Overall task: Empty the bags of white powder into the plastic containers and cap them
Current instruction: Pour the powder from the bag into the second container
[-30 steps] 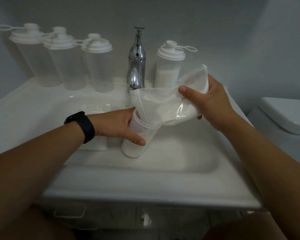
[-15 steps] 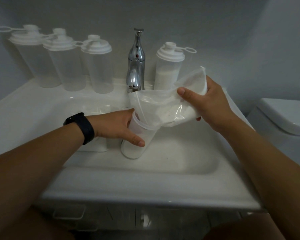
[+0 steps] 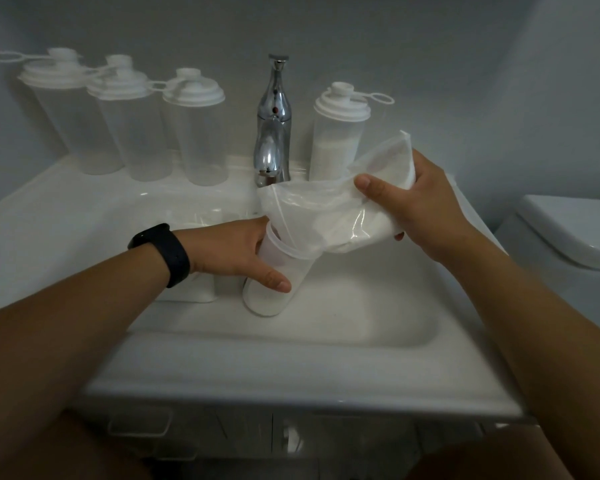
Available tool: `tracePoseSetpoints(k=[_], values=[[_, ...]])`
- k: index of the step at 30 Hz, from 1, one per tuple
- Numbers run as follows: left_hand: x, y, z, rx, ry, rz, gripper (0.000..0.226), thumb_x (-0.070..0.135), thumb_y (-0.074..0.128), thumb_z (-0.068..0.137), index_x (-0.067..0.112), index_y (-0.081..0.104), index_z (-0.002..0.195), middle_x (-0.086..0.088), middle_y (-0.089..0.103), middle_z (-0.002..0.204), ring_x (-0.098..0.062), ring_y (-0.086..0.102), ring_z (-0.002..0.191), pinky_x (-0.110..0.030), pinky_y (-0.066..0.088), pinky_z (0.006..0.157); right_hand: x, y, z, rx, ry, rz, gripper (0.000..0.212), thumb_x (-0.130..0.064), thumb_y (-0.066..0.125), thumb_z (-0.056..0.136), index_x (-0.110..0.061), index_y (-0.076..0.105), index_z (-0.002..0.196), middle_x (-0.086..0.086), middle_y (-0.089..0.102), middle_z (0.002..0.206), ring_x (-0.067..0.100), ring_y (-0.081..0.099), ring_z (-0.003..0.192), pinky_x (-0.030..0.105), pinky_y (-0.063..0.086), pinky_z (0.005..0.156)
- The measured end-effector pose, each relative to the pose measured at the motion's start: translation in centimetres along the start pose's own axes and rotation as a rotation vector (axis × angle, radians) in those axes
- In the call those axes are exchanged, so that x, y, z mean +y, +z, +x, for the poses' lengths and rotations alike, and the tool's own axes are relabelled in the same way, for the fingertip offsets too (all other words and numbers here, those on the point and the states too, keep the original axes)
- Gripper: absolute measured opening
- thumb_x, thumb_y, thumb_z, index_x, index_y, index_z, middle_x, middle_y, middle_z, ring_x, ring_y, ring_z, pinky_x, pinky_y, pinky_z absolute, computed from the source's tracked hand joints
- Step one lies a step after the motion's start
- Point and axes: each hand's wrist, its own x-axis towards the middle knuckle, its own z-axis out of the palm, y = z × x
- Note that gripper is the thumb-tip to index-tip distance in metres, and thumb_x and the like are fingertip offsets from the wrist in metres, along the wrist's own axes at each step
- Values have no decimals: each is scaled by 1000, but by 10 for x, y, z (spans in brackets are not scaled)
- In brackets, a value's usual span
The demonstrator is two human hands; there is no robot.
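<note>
An uncapped clear plastic container (image 3: pixel 274 292) stands tilted in the sink basin with white powder in its bottom. My left hand (image 3: pixel 236 251) grips it near the rim. My right hand (image 3: pixel 420 202) grips a clear bag of white powder (image 3: pixel 333 216), tipped so its open corner lies in the container's mouth. A capped container (image 3: pixel 336 140) about half full of powder stands behind the bag, right of the tap. Three empty capped containers (image 3: pixel 201 133) line the ledge at the back left.
A chrome tap (image 3: pixel 272 126) rises at the back middle of the white sink (image 3: pixel 291 368). More white bags (image 3: pixel 194 292) lie in the basin under my left wrist. A toilet (image 3: pixel 575 230) stands at the right. A cabinet sits below the sink.
The bag has sunk slightly lower over the container mouth. Both hands keep their holds and have hardly moved.
</note>
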Motion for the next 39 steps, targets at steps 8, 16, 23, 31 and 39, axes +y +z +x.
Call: tracePoseSetpoints(k=[8,16,23,31,39], values=[[-1,0,0,18,-1,2,71,34,90,72,43,52,130,30,65,122,10,60,113,-7,46,92,-2,0,-1,9,1,3,26,-41,80,86,-33,62,103,-6,75,86,10,72,69,26,48,42],[-1,1,0,12,2,4,69,39,89,68,43,53,127,36,65,117,10,61,113,-7,46,91,-2,0,-1,13,-3,-28,28,-42,80,85,-34,61,105,-4,74,92,8,72,70,25,47,42],[-1,0,0,6,4,11,69,39,89,69,41,55,129,32,67,119,9,61,112,-10,47,96,-1,1,1,23,-9,-28,26,-41,81,85,-36,62,102,-7,73,89,7,70,67,26,47,42],[-6,0,2,7,-16,3,83,47,93,66,37,52,138,27,65,127,4,61,118,-22,48,103,-2,0,-1,34,-16,-13,24,-39,81,86,-34,63,101,-9,72,84,5,68,64,24,44,40],[-2,0,1,2,1,26,65,40,89,69,41,57,125,38,65,115,12,61,110,-6,45,90,-3,1,-1,31,-11,-28,24,-41,81,85,-37,62,98,-11,72,82,4,68,64,24,45,41]])
